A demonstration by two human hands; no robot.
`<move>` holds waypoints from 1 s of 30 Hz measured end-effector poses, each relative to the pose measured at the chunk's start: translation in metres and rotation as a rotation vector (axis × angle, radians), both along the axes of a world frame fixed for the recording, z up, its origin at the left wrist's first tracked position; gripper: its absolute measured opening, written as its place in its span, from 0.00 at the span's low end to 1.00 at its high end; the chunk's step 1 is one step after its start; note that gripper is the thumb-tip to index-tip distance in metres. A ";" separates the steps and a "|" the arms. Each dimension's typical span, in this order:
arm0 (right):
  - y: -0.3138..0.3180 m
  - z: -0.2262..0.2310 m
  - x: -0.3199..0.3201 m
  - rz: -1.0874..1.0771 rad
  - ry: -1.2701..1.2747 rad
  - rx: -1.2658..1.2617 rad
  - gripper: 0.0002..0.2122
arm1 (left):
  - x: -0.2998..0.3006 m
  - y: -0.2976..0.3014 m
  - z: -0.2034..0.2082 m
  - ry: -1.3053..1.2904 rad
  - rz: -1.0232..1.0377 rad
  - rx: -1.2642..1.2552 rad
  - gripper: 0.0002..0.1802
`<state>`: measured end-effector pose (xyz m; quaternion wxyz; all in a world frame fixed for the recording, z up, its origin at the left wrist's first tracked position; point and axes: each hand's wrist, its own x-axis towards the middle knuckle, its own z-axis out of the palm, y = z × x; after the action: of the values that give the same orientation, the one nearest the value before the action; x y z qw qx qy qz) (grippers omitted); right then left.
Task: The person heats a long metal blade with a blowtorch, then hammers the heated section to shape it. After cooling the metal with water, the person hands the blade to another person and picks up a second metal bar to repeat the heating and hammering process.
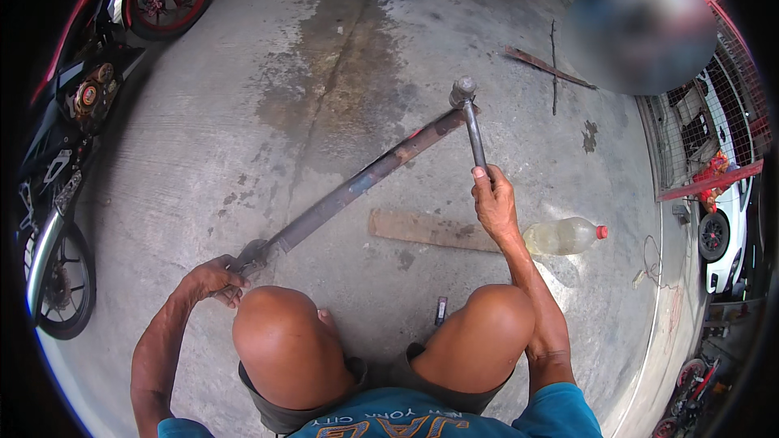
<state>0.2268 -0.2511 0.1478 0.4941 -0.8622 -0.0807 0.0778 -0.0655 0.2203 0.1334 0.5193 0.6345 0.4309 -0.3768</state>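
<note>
A long dark metal bar (324,211) with worn, rusty patches slants from lower left to upper right above the concrete floor. At its near end my left hand (215,280) is closed round a narrower rounded end piece. My right hand (495,209) grips the handle of a hammer (475,138), held nearly upright in the picture. The hammer's head is at the bar's far end; whether they touch I cannot tell. Under my right forearm lies a brown wooden plank (426,228), partly hidden by it. Beside that forearm a clear plastic bottle (561,237) with a red cap lies on its side.
A motorcycle (89,97) stands along the left edge. Beyond the hammer, a rusty strip (552,66) crosses a thin stick (554,73). A small dark object (441,310) sits between my knees. At right are a mesh fence (734,73) and a white car (734,235).
</note>
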 end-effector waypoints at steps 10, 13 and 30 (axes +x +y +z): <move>0.043 -0.068 0.023 0.030 -0.036 -0.027 0.24 | 0.019 -0.008 -0.004 0.158 -0.554 0.393 0.22; 0.040 -0.110 0.027 0.038 0.006 -0.171 0.25 | 0.015 -0.021 -0.001 0.116 -0.537 0.522 0.19; 0.029 -0.109 0.044 0.058 0.151 -0.306 0.27 | 0.011 -0.047 0.002 0.035 -0.580 0.777 0.25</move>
<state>0.2711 -0.2218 0.0390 0.3593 -0.9163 -0.0555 0.1678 -0.0550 0.1729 0.1354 0.1100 0.8690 0.3540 -0.3277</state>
